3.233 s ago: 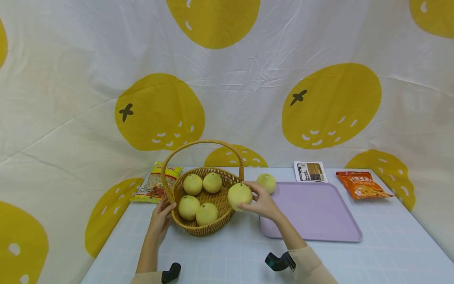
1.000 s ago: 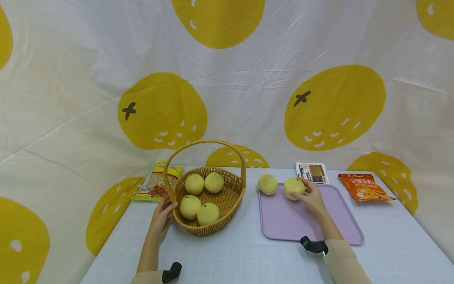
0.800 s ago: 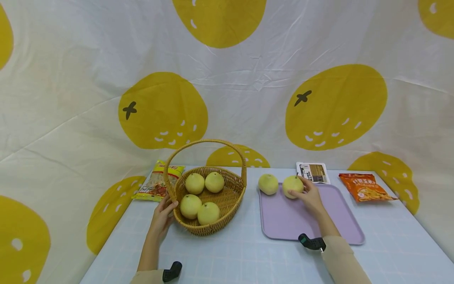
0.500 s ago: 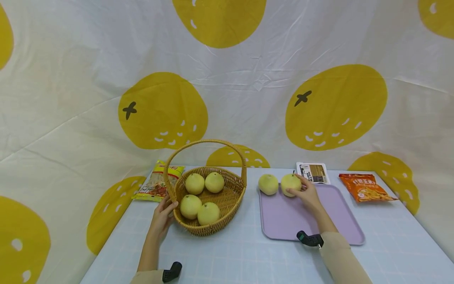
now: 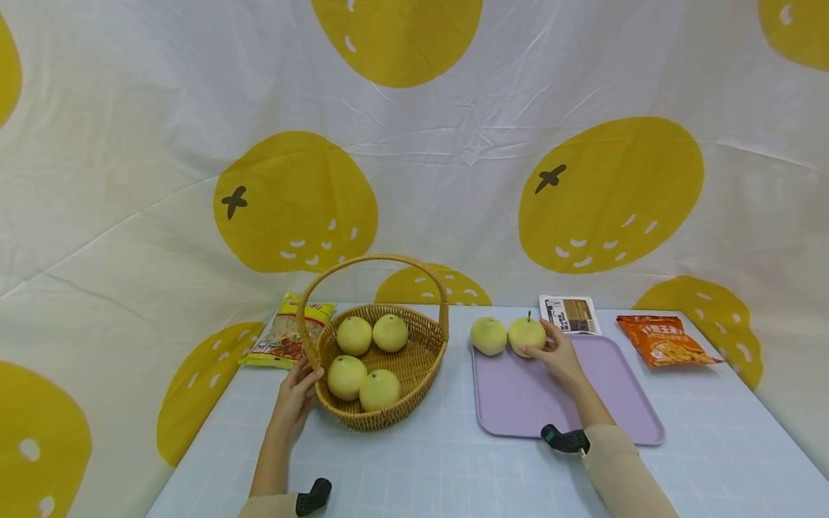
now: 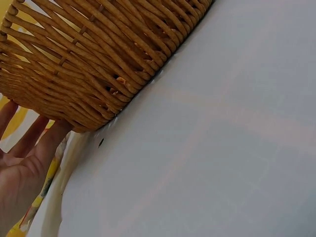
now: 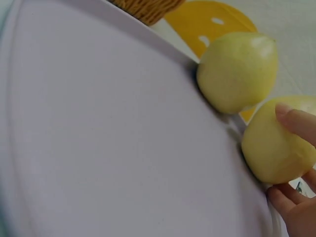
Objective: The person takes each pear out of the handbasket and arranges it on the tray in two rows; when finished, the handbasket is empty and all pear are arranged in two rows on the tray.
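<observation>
My right hand (image 5: 558, 354) holds a round pale yellow-green pear (image 5: 526, 337) with an upright stem, thumb and fingers around its right side. The pear sits at the far left corner of a lilac tray (image 5: 518, 410), right beside a second pear (image 5: 488, 336). In the right wrist view, the fingertips rest on the held pear (image 7: 276, 143). My left hand (image 5: 296, 396) holds the left side of a wicker basket (image 5: 424, 374) with a tall arched handle. Several pears (image 5: 381, 390) lie in the basket. The left wrist view shows the fingers (image 6: 49, 140) against the woven wall.
A yellow snack bag (image 5: 285, 334) lies behind and left of the basket. Behind the tray is a white flat packet (image 5: 570, 315), and to its right an orange snack bag (image 5: 667, 341). A fruit-printed cloth (image 5: 453, 180) hangs along the table's back edge.
My right hand carried a pear from the basket's right side over to the tray, then shifted it left against the other pear, its stem turning upright. My left hand stayed at the basket.
</observation>
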A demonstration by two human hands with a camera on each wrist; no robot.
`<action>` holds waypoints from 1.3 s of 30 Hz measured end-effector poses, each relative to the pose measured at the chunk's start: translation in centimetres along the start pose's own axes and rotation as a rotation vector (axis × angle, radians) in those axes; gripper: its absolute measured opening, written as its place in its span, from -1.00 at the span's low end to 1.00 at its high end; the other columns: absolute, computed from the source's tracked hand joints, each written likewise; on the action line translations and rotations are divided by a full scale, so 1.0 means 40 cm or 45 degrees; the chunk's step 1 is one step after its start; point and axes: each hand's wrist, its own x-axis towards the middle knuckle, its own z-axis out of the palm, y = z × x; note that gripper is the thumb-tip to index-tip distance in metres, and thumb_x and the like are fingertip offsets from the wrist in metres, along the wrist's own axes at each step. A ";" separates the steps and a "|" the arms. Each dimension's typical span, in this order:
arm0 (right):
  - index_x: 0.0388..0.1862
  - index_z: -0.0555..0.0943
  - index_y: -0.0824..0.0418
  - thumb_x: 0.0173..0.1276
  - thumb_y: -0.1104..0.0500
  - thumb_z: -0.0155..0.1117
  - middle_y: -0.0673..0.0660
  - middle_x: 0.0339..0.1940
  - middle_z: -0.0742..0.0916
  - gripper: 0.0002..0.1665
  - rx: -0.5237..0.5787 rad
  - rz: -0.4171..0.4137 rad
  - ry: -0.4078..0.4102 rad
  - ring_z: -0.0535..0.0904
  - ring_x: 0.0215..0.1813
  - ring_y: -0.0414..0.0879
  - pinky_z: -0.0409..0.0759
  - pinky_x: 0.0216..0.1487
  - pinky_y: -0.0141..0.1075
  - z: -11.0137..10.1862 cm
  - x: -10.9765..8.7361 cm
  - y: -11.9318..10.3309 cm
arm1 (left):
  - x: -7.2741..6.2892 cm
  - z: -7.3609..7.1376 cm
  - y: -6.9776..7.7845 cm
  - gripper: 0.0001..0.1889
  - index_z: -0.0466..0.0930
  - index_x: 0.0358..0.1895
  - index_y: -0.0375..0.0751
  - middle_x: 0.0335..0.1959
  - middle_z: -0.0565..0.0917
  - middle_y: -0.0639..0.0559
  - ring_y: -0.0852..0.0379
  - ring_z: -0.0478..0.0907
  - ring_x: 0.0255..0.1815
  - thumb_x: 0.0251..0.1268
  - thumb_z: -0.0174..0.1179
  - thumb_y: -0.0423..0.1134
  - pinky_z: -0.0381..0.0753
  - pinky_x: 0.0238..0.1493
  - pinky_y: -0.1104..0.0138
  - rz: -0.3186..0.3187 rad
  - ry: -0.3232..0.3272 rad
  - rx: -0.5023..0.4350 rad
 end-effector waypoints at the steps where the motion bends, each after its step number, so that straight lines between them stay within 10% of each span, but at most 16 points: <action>1: 0.45 0.02 0.43 0.20 0.26 0.35 0.49 0.35 0.26 -0.03 -0.001 0.008 -0.001 0.36 0.23 0.35 0.40 0.21 -0.09 0.000 -0.001 -0.001 | 0.000 0.000 -0.001 -0.18 -0.12 0.50 -0.20 0.43 0.06 -0.29 0.31 0.51 -0.05 0.30 0.17 -0.15 0.60 -0.12 0.32 0.006 0.001 0.002; 17: 0.50 -0.08 0.35 0.18 0.14 0.41 0.54 0.37 0.19 0.11 -0.016 0.071 -0.007 0.31 0.28 0.38 0.37 0.22 0.06 0.001 -0.028 0.002 | -0.001 0.005 0.006 -0.21 -0.12 0.50 -0.19 0.43 0.06 -0.29 0.33 0.53 -0.10 0.33 0.13 -0.20 0.60 -0.14 0.32 -0.027 0.016 -0.006; 31: 0.37 0.23 0.39 0.10 0.26 0.44 0.39 -0.01 0.47 -0.11 -0.111 -0.042 0.228 0.48 0.00 0.25 0.45 -0.15 -0.53 0.020 -0.072 -0.032 | 0.000 0.005 0.007 -0.23 -0.11 0.50 -0.17 0.43 0.07 -0.26 0.33 0.53 -0.09 0.34 0.12 -0.23 0.60 -0.12 0.33 -0.035 0.005 -0.044; 39: 0.24 0.33 0.43 0.09 0.31 0.44 0.37 -0.11 0.53 -0.25 0.001 -0.123 0.152 0.54 -0.08 0.14 0.51 -0.17 -0.51 0.043 -0.102 -0.077 | 0.001 0.000 0.005 -0.27 -0.06 0.49 -0.12 0.42 0.11 -0.17 0.32 0.52 -0.06 0.34 0.11 -0.23 0.59 -0.12 0.34 -0.059 0.004 -0.062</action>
